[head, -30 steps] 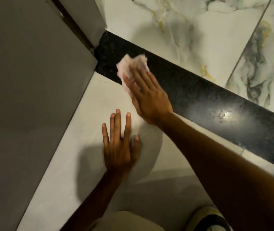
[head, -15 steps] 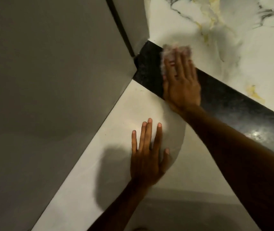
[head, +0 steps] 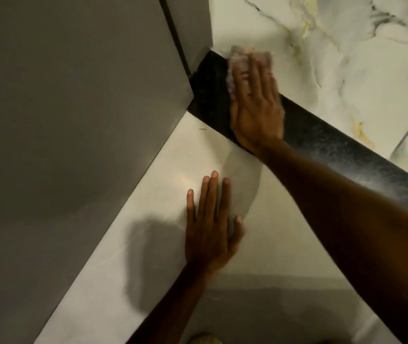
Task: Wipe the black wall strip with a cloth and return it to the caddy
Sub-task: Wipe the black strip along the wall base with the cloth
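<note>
A black speckled wall strip (head: 327,142) runs diagonally from the grey corner at upper middle down to the right edge. My right hand (head: 256,105) lies flat on the strip near its left end, pressing a pale pinkish cloth (head: 238,58) against it; the cloth shows past my fingertips and along my fingers. My left hand (head: 210,224) rests flat with fingers spread on the pale tile (head: 163,194) below the strip and holds nothing. No caddy is in view.
A large grey panel (head: 69,135) fills the left side and meets the strip at the corner. White marble tile with grey and yellow veins (head: 334,58) lies above the strip. My right forearm crosses the lower right.
My right hand has slid the cloth along the strip toward the grey corner. The view has shifted, so the corner and both hands sit further right in the picture. My left hand stays flat on the tile.
</note>
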Tool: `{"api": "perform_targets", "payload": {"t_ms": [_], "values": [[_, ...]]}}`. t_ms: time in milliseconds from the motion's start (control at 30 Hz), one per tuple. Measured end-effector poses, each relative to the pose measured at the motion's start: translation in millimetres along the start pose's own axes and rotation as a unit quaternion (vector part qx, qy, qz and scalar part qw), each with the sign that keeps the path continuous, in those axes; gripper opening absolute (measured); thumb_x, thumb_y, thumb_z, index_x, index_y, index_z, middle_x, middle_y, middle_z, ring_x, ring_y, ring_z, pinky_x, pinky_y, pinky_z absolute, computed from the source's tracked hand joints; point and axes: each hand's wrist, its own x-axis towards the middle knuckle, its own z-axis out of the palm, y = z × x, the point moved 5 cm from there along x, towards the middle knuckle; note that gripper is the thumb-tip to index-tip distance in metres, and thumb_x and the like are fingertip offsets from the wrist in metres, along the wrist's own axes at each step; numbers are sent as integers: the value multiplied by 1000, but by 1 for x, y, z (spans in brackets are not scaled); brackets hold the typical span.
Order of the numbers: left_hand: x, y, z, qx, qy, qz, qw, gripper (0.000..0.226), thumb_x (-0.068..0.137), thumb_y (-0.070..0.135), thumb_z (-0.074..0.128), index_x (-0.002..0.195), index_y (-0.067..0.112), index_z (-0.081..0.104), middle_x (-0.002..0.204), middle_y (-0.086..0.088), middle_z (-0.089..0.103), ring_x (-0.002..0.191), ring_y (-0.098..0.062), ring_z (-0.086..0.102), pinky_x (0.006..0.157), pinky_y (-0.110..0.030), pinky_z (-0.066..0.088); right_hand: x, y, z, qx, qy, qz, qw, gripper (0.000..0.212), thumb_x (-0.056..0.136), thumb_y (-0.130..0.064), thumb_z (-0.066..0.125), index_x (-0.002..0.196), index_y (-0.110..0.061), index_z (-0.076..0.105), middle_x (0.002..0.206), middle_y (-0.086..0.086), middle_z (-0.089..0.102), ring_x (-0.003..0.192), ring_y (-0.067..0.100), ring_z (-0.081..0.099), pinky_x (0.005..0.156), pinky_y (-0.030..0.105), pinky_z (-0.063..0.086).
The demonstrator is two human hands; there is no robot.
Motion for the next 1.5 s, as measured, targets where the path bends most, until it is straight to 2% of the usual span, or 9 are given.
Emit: {"api": "perform_targets", "payload": {"t_ms": [167, 300, 433, 667, 867, 1000, 1200, 1333, 1500], "values": [[-2, 13, -13, 25, 22, 18, 999, 70, 108, 46, 40, 169, 13, 35, 179, -13, 28, 167, -30, 27, 135, -57, 26, -124, 27, -18, 5, -7, -101, 995, 59, 114, -28, 41, 169, -12, 28, 179, 17, 20, 169, 35, 13, 138, 55, 18], [-9, 13, -3, 43, -41, 64, 996, 73, 107, 49, 38, 170, 13, 31, 180, -14, 24, 167, -34, 25, 132, -63, 30, -210, 110, -28, -17, -6, 64, 998, 60, 114, -34, 37, 171, -17, 25, 181, 15, 15, 170, 32, 7, 139, 52, 16], [-19, 32, 13, 47, -73, 127, 988, 75, 108, 52, 34, 173, 16, 25, 183, -13, 18, 170, -32, 16, 138, -57, 15, -154, 145, -32, -25, 47, 224, 973, 63, 114, -36, 28, 173, -17, 12, 182, 15, 6, 170, 34, 1, 140, 47, 3], [-17, 78, 10, 83, -73, 226, 968, 71, 110, 44, 28, 172, 10, 24, 180, -21, 20, 167, -39, 21, 136, -60, 15, -207, 128, -41, 2, 94, 130, 987, 60, 113, -31, 38, 170, -17, 26, 180, 13, 20, 169, 29, 12, 140, 47, 13], [-27, 107, 27, 66, -112, 314, 940, 74, 106, 41, 38, 171, 8, 26, 179, -22, 21, 166, -40, 21, 134, -64, 22, -320, 215, -60, -72, 160, 354, 919, 54, 114, -23, 47, 164, -4, 39, 173, 19, 34, 164, 38, 28, 132, 55, 33], [-28, 137, 40, 51, -117, 379, 916, 75, 109, 44, 33, 174, 12, 15, 182, -20, 14, 170, -36, 13, 138, -60, 11, -292, 285, -74, -57, 149, 476, 865, 60, 116, -36, 27, 170, -11, 23, 180, 17, 16, 169, 39, 10, 139, 50, 13], [-16, 173, 37, 54, -110, 408, 905, 75, 110, 46, 29, 175, 13, 9, 184, -17, 6, 171, -34, 7, 139, -55, 3, -308, 239, -77, -40, 163, 311, 935, 55, 114, -27, 42, 166, -9, 38, 176, 19, 29, 167, 38, 20, 139, 52, 18], [-21, 182, 47, 52, -135, 423, 894, 75, 110, 46, 29, 174, 11, 13, 183, -19, 9, 170, -36, 11, 137, -60, 13, -412, 244, -64, -45, 156, 470, 868, 56, 113, -27, 42, 167, -16, 35, 178, 11, 26, 169, 28, 16, 139, 49, 21], [-23, 184, 57, 36, -123, 433, 892, 72, 111, 46, 27, 175, 17, 11, 184, -15, 7, 171, -31, 6, 139, -53, 3, -400, 324, -81, -63, 168, 534, 826, 57, 117, -32, 29, 171, -12, 23, 180, 15, 18, 169, 33, 13, 140, 49, 15]]}}
